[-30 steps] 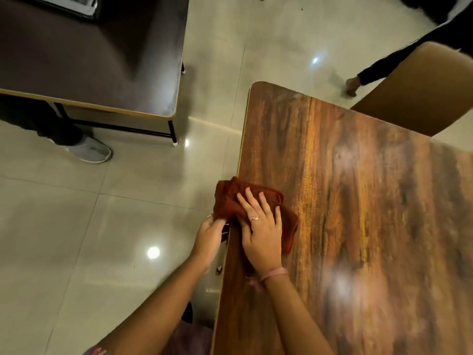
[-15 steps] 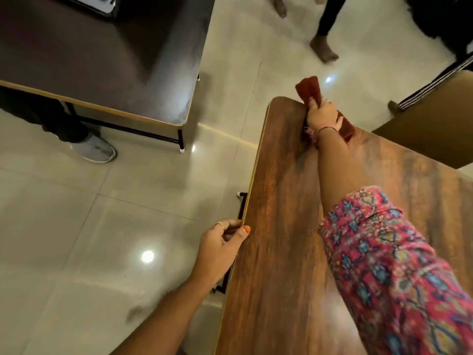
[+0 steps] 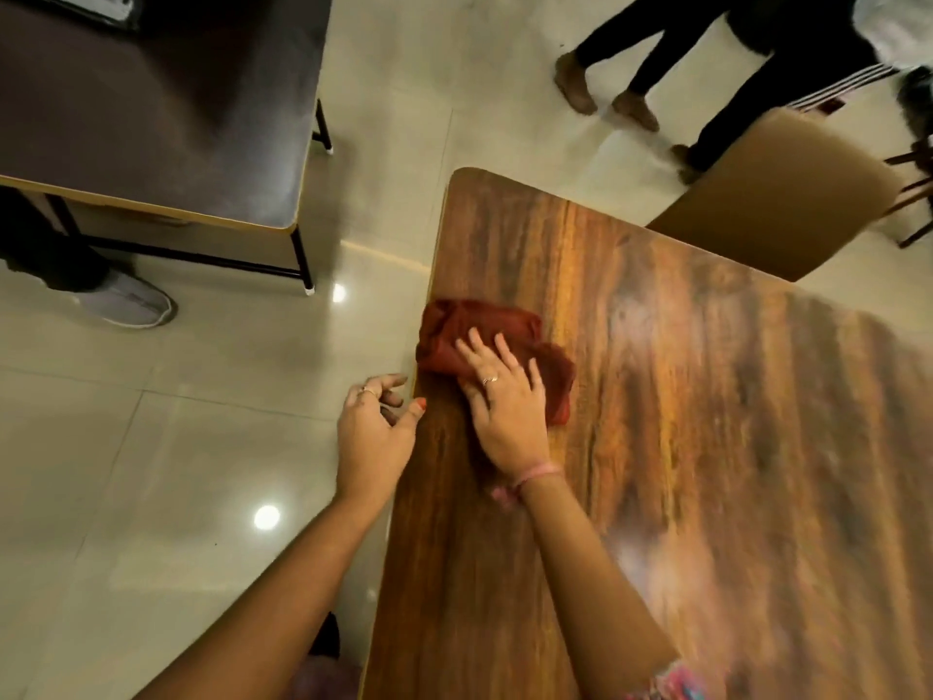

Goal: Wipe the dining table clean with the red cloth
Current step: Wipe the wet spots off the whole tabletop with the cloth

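My right hand (image 3: pixel 505 406) is lying flat on the red cloth (image 3: pixel 497 348), fingers straight and spread, pressing it onto the dining table (image 3: pixel 707 447) close to the left edge. My left hand (image 3: pixel 376 429) is sitting beside that edge, fingers loosely curled, thumb tip touching the table top, gripping nothing that I can make out. The two hands are near each other but not touching.

The cloth is bunched, and one fold is overhanging the table edge slightly.

Assessment: the wiping step is under way, and I am working the strip along the left border. The wide stretch of surface to my right is showing glare and blur, so I cannot tell whether it is clean. The next pass is calling for steady downward pressure through the palm, a stroke along or across the grain, and care that the cloth is not slipping off the edge.
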The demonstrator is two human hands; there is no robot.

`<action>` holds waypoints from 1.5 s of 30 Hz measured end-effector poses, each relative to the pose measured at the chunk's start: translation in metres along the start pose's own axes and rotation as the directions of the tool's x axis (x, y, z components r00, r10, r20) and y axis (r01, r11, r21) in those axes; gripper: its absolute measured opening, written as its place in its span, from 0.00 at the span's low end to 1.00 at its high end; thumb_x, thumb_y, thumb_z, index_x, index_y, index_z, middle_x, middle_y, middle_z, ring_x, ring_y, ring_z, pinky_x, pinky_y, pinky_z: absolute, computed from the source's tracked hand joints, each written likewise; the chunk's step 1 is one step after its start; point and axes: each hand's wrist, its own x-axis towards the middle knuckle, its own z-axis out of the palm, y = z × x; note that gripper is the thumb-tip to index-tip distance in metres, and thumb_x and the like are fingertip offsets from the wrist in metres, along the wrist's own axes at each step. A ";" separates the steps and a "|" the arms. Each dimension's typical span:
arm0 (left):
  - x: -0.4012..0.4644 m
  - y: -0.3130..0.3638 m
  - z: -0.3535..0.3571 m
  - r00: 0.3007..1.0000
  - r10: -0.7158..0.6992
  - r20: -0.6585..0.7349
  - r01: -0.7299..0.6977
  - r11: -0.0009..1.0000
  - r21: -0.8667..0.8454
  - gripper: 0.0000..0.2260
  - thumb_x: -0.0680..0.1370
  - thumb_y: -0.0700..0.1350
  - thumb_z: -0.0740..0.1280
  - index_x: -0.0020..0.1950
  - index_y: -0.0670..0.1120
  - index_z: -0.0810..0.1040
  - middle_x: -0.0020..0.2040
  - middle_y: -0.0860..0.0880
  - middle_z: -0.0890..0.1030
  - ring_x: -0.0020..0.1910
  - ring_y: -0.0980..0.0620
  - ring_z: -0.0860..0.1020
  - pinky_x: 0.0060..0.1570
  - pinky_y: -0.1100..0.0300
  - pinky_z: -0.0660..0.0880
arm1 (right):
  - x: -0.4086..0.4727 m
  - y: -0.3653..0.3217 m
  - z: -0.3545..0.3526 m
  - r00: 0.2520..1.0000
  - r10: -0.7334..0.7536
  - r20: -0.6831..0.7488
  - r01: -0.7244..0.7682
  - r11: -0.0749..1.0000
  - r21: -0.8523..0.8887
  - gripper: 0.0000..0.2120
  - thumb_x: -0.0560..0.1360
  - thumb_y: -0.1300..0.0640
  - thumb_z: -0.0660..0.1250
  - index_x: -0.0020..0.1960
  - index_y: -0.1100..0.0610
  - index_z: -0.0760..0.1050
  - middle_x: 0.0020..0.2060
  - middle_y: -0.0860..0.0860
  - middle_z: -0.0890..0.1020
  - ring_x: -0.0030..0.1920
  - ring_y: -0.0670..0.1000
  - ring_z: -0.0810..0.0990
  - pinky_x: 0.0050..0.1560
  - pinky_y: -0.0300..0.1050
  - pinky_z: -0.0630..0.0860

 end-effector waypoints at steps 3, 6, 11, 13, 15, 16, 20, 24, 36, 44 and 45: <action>-0.017 0.011 0.000 0.996 0.085 0.033 -0.087 0.995 0.057 0.15 0.73 0.34 0.68 0.56 0.47 0.77 0.48 0.48 0.75 0.38 0.59 0.73 0.41 0.67 0.69 | -0.064 0.002 0.007 0.999 0.014 0.038 -0.014 1.000 0.001 0.23 0.81 0.53 0.56 0.74 0.39 0.58 0.73 0.34 0.55 0.75 0.37 0.44 0.74 0.48 0.40; -0.049 0.014 0.004 0.979 0.154 0.133 -0.171 0.978 0.122 0.16 0.71 0.30 0.64 0.51 0.48 0.77 0.49 0.51 0.73 0.41 0.59 0.73 0.51 0.63 0.73 | -0.124 0.015 0.009 0.996 0.027 0.083 -0.028 1.000 0.008 0.24 0.81 0.51 0.55 0.74 0.37 0.54 0.73 0.32 0.52 0.75 0.37 0.43 0.74 0.48 0.38; -0.107 -0.004 0.017 0.951 0.235 0.202 -0.280 0.931 0.235 0.10 0.75 0.35 0.64 0.50 0.47 0.80 0.50 0.52 0.73 0.49 0.52 0.75 0.52 0.57 0.74 | -0.232 0.049 0.011 0.990 -0.009 0.143 0.016 0.999 -0.050 0.26 0.78 0.49 0.55 0.74 0.37 0.55 0.74 0.34 0.56 0.76 0.43 0.52 0.73 0.49 0.44; -0.130 -0.009 0.030 0.943 0.249 0.223 -0.307 0.908 0.284 0.09 0.75 0.36 0.64 0.48 0.49 0.80 0.48 0.54 0.72 0.45 0.54 0.74 0.49 0.61 0.71 | -0.267 0.074 0.005 0.989 -0.027 0.148 0.042 0.994 -0.099 0.26 0.77 0.49 0.55 0.74 0.39 0.57 0.74 0.37 0.59 0.75 0.45 0.56 0.72 0.52 0.49; -0.147 -0.011 0.043 0.950 0.235 0.205 -0.291 0.908 0.303 0.10 0.75 0.36 0.64 0.46 0.51 0.79 0.47 0.55 0.72 0.40 0.56 0.71 0.45 0.64 0.67 | -0.277 0.102 -0.007 0.988 -0.034 0.152 0.052 0.992 -0.119 0.27 0.76 0.50 0.55 0.74 0.39 0.56 0.74 0.37 0.59 0.75 0.46 0.58 0.72 0.53 0.52; -0.155 -0.010 0.050 0.955 0.231 0.188 -0.279 0.915 0.293 0.11 0.75 0.35 0.65 0.45 0.51 0.79 0.47 0.55 0.72 0.39 0.58 0.71 0.43 0.66 0.66 | -0.274 0.119 -0.015 0.989 -0.029 0.148 0.047 0.992 -0.118 0.27 0.77 0.50 0.54 0.75 0.39 0.55 0.74 0.38 0.57 0.75 0.47 0.57 0.73 0.54 0.52; -0.181 -0.004 0.076 0.953 0.259 0.154 -0.290 0.926 0.239 0.12 0.75 0.35 0.65 0.44 0.53 0.78 0.46 0.54 0.73 0.35 0.61 0.70 0.37 0.68 0.63 | -0.217 0.178 -0.047 0.997 0.070 0.045 -0.066 0.995 -0.078 0.26 0.79 0.55 0.58 0.74 0.39 0.58 0.75 0.38 0.55 0.76 0.45 0.50 0.74 0.61 0.48; -0.205 0.000 0.095 0.958 0.271 0.093 -0.286 0.928 0.240 0.10 0.75 0.35 0.65 0.46 0.50 0.80 0.47 0.52 0.75 0.36 0.56 0.73 0.38 0.63 0.67 | -0.170 0.190 -0.061 0.979 0.205 -0.008 -0.203 0.976 0.081 0.21 0.81 0.52 0.56 0.73 0.41 0.61 0.75 0.39 0.59 0.77 0.45 0.50 0.74 0.63 0.43; -0.242 0.002 0.125 0.963 0.226 0.149 -0.256 0.939 0.228 0.09 0.75 0.33 0.66 0.47 0.47 0.81 0.48 0.50 0.77 0.46 0.52 0.76 0.45 0.61 0.69 | -0.384 0.228 -0.042 0.961 -0.191 0.199 0.225 0.961 -0.162 0.27 0.74 0.55 0.56 0.73 0.42 0.63 0.72 0.41 0.65 0.73 0.48 0.62 0.69 0.64 0.61; -0.263 -0.005 0.135 0.960 0.202 0.194 -0.248 0.934 0.256 0.09 0.76 0.36 0.66 0.47 0.50 0.80 0.50 0.52 0.77 0.39 0.49 0.77 0.35 0.70 0.68 | -0.296 0.331 -0.102 0.789 0.591 -0.170 -0.560 0.804 0.200 0.21 0.81 0.59 0.55 0.73 0.47 0.64 0.75 0.45 0.62 0.77 0.51 0.52 0.71 0.70 0.43; -0.266 -0.006 0.135 0.961 0.194 0.198 -0.241 0.937 0.254 0.09 0.76 0.36 0.66 0.47 0.51 0.79 0.50 0.53 0.77 0.39 0.50 0.77 0.35 0.71 0.68 | -0.292 0.323 -0.098 0.764 0.617 -0.188 -0.577 0.784 0.229 0.21 0.81 0.58 0.55 0.73 0.47 0.64 0.75 0.45 0.62 0.77 0.51 0.52 0.71 0.70 0.42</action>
